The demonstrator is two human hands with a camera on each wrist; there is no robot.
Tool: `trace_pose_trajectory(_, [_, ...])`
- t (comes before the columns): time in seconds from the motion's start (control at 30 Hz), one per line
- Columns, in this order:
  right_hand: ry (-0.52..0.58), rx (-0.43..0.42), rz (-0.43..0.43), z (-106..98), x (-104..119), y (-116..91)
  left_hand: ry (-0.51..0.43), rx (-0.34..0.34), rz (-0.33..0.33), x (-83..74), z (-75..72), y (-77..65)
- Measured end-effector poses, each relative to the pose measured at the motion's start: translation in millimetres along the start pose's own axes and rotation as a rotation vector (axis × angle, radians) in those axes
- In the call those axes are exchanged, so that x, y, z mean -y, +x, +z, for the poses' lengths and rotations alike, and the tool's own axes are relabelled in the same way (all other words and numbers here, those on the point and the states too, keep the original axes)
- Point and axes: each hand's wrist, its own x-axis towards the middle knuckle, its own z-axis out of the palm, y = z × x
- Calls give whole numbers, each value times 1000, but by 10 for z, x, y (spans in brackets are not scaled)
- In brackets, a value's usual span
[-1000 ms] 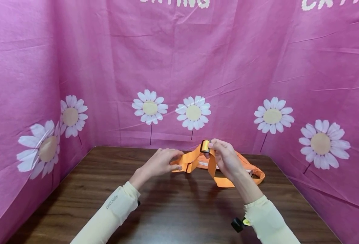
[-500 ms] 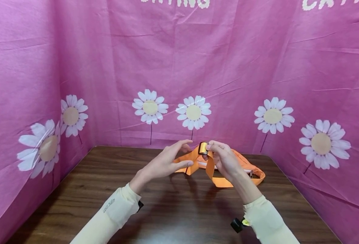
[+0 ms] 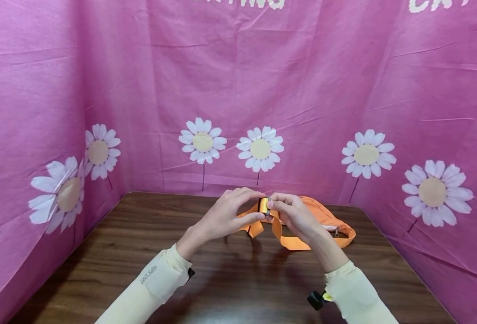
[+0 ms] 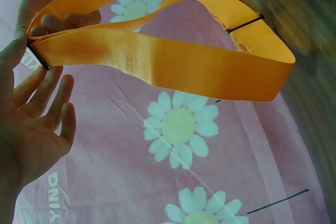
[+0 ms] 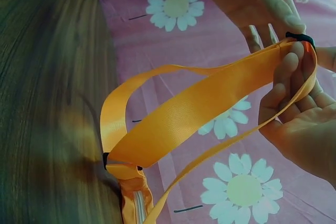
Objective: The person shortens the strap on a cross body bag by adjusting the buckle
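Note:
An orange webbing strap (image 4: pixel 210 72) is held up off the table, with a black strap adjuster (image 3: pixel 264 206) raised at its top. My right hand (image 3: pixel 297 216) pinches the adjuster's right side between thumb and fingers. From the left, my left hand (image 3: pixel 226 216) has its index finger and thumb on the adjuster's upper and lower edges. In the right wrist view, the strap runs down as a long loop to a second black fitting (image 5: pixel 106 161). The orange bag (image 3: pixel 319 211) with a white zipper lies behind my right hand, which partly hides it.
The dark wooden table (image 3: pixel 230 283) stretches in front of and around the bag. A pink curtain (image 3: pixel 238 81) with printed daisies closes off the back and both sides. Black devices sit at both wrists.
My left hand has let go of the strap's left part, opened, and come right onto the adjuster. My right hand has brought the adjuster slightly left and down.

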Motion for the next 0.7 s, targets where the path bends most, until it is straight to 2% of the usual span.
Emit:
trace_pose_trajectory(0.4, [-11,61,27,-50,-78,21,-53,1,11,34,20,-47])
trace_pose_trajectory(0.57, [-28,32,40,-143,-84,18,-25,-32,36,47,5,-36])
trace_pose_trajectory(0.7, [-109,15,66,-241,-40,-6,-6,-46,37,49,-16,-18])
